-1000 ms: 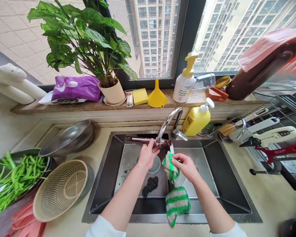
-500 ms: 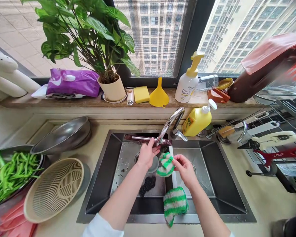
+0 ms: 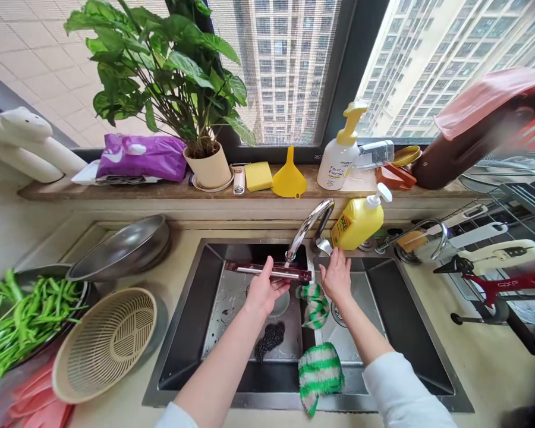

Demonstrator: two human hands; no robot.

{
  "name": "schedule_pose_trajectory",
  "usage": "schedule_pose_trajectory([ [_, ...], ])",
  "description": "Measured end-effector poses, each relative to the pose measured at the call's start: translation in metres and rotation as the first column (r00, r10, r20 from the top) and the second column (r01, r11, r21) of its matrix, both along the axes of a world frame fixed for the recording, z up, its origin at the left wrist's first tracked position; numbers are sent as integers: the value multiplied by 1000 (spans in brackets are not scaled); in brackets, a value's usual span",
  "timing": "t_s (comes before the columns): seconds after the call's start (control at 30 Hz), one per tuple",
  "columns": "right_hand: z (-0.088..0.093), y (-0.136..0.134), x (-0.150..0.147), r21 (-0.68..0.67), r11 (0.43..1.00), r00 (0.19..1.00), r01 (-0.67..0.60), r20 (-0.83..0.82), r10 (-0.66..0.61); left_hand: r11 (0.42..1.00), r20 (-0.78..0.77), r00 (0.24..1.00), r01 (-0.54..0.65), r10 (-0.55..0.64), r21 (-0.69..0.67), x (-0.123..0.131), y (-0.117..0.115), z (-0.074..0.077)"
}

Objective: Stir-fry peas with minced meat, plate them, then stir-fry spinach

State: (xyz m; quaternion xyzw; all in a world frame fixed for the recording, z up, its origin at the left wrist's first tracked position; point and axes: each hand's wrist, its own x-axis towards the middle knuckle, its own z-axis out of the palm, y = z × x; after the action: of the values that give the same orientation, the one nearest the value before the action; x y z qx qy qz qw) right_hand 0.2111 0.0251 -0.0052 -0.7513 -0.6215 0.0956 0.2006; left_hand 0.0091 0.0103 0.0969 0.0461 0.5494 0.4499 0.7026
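Note:
My left hand (image 3: 264,290) is closed on a long dark red and metal utensil (image 3: 274,271), holding it level under the curved tap (image 3: 307,229) over the sink (image 3: 401,321). My right hand (image 3: 336,275) reaches up with fingers stretched toward the tap's lever (image 3: 323,245) and holds nothing. A green and white striped cloth (image 3: 312,302) lies on the divider between the basins, just below my right hand. A second striped cloth (image 3: 319,371) hangs over the sink's front edge. A black scourer (image 3: 270,337) sits in the left basin.
A yellow soap bottle (image 3: 359,221) stands behind the tap. Left of the sink are a steel bowl (image 3: 120,249), a beige strainer (image 3: 104,343) and green beans (image 3: 22,312). The sill holds a plant (image 3: 207,160), a funnel (image 3: 289,175) and a pump bottle (image 3: 340,157). A rack with knives (image 3: 494,255) is at the right.
My right hand let go of the striped cloth, which now lies on the divider, and moved up toward the tap lever. My left hand kept hold of the utensil.

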Motion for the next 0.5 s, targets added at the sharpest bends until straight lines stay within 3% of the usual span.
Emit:
schedule_pose_trajectory([
  [0.13, -10, -19, 4, -37, 998, 998, 40, -52, -42, 997, -34, 999, 0, -3, -80, -5, -2, -2],
  [0.23, 0, -47, 8, -43, 997, 990, 71, -115, -75, 990, -77, 995, 48, -58, -129, -19, -6, 5],
  [0.3, 10, -77, 4, -10, 998, 966, 69, -249, -69, 986, -123, 988, 78, -96, -147, -36, -13, 16],
  [0.37, 17, -112, -6, 11, 999, 879, 52, -476, -40, 983, -185, 974, 102, -129, -152, -58, -26, 30],
  [0.5, 18, -180, -40, -118, 992, 542, -42, -837, -77, 986, -336, 930, 113, -148, -123, -98, -59, 68],
])
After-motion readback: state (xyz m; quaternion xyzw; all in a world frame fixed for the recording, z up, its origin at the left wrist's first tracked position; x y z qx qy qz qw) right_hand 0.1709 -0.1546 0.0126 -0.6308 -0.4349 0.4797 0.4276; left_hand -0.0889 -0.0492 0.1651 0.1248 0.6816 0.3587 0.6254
